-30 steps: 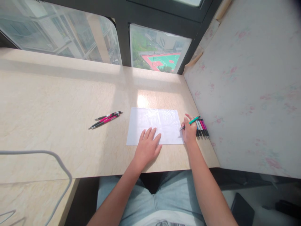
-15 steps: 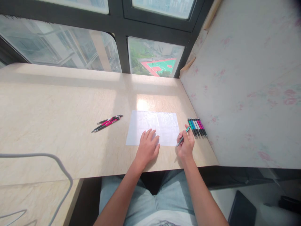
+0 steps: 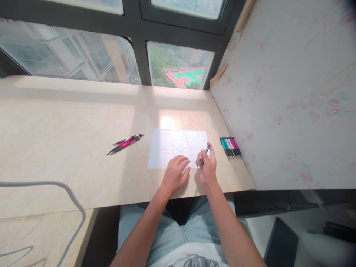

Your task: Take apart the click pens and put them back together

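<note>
Pen slants in the right grip, left grip over paper.

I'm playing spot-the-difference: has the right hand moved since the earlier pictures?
Yes: the right hand, holding a pen, has moved left, away from the flowery wall and closer to the left hand.

Dark-framed glass windows rise behind a pale, marbled desk lit by daylight; a whitish, pink-flowered wall flanks its right side.
</note>
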Motion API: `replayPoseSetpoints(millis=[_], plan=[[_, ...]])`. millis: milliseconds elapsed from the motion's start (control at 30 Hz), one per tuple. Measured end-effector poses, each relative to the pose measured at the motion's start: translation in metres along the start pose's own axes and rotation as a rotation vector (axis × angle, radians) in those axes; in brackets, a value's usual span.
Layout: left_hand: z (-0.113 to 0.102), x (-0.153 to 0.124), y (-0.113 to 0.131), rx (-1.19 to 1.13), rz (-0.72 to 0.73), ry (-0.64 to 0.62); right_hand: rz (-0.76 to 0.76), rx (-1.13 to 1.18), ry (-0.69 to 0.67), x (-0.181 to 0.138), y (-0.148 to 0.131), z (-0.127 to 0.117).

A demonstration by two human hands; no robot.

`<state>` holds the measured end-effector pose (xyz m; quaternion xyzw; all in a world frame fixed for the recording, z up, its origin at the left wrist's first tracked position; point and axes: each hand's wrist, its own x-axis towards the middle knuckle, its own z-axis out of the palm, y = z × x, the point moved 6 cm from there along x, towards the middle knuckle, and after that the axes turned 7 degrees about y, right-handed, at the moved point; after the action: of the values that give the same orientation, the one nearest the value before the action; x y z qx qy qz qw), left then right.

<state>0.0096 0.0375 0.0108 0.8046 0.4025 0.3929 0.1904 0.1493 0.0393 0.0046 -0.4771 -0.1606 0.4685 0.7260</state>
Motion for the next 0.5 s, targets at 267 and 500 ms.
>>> replayPoseSetpoints(millis=[267, 500], plan=[[0.003, -0.001, -0.003, 0.017, -0.022, -0.031, -0.010, -0.188, -0.003, -0.006, -0.001, -0.004], [0.004, -0.001, -0.005, 0.109, -0.050, -0.036, -0.291, -0.996, 0.070, 0.036, -0.024, -0.054]])
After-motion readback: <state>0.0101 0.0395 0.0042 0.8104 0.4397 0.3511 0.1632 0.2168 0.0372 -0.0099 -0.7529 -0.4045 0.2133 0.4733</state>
